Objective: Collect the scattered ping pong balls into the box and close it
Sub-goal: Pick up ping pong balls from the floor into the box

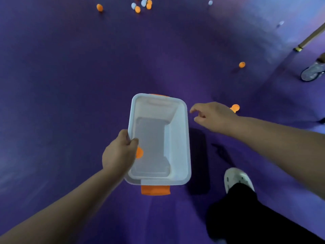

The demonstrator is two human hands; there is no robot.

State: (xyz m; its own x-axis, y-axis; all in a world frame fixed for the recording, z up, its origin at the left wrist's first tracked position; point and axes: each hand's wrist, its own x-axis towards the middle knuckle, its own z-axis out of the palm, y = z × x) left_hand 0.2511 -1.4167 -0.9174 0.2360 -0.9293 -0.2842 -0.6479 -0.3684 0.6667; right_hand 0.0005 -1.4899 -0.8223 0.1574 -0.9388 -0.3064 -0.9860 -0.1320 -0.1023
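One orange ball (139, 153) lay inside the smooth white rectangular plastic box (177, 138), just beside the left hand (119, 154) pinching its rim. The right hand (213, 115), fingers loosely spread, hovered beside the box, near another orange ball (235, 107) on the purple floor (70, 85).

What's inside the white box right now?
One orange ball lies in the white box, against the left wall; the left hand gripping that rim covers part of it. The rest of the visible floor is bare. No lid in view.
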